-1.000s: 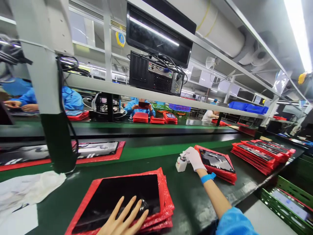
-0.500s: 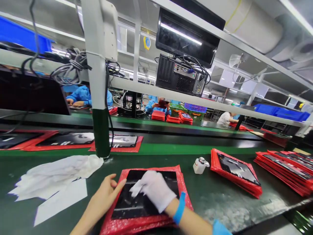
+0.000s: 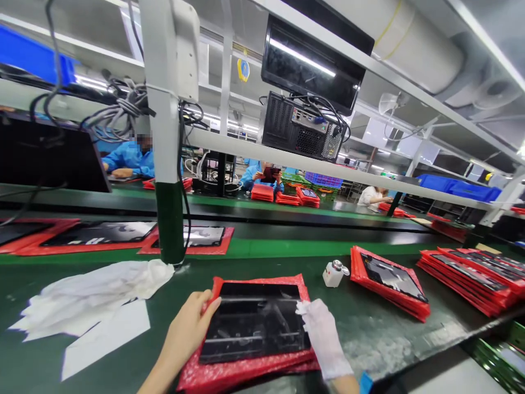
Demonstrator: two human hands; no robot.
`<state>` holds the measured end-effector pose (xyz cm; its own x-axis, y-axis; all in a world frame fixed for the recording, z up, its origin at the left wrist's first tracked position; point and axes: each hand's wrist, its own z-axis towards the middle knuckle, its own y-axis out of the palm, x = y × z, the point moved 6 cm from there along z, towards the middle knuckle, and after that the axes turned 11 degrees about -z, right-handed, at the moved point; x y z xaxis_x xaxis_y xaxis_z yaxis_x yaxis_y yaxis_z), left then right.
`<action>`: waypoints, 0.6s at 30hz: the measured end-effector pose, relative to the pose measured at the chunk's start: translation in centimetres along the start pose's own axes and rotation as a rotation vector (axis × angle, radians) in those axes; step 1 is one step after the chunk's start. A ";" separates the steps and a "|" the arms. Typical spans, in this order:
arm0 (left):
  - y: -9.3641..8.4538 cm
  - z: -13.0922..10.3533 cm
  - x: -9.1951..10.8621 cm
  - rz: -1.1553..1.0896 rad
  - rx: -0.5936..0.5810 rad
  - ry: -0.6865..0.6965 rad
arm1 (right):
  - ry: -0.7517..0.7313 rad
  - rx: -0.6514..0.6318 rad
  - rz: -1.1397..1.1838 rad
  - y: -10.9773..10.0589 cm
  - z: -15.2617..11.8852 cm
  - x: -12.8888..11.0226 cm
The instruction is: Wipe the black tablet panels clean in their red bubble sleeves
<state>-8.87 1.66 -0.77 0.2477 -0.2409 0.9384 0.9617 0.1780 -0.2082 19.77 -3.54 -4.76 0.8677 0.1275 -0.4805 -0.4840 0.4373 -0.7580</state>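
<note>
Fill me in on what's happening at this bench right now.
A person works at a green bench. The bare left hand grips the left edge of a dark panel lying on a stack of red bubble bags. The gloved right hand rests at the panel's right edge. A small white bottle stands just beyond, white cloths lie to the left, and other people sit across the line.

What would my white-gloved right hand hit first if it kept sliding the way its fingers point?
The right hand points up and slightly left across the black glossy panel. Past its red bubble-wrap sleeve, bare green belt follows; the small white bottle sits just right, depth uncertain.
</note>
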 end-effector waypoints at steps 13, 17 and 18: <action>1.2 -1.7 -0.8 -0.460 0.100 -0.114 | -0.444 -0.384 -0.243 -1.0 10.2 -11.4; 1.0 -2.4 0.0 -0.625 0.090 -0.140 | -0.510 -0.456 -0.330 -3.0 11.7 -11.7; 1.1 -2.5 -0.1 -0.683 0.082 -0.189 | -0.521 -0.448 -0.352 -3.8 11.6 -12.1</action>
<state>-7.50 -0.51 -1.75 -0.4390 -0.1561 0.8848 0.8808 0.1196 0.4581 12.39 3.59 9.09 0.8667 0.4989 0.0076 -0.0732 0.1422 -0.9871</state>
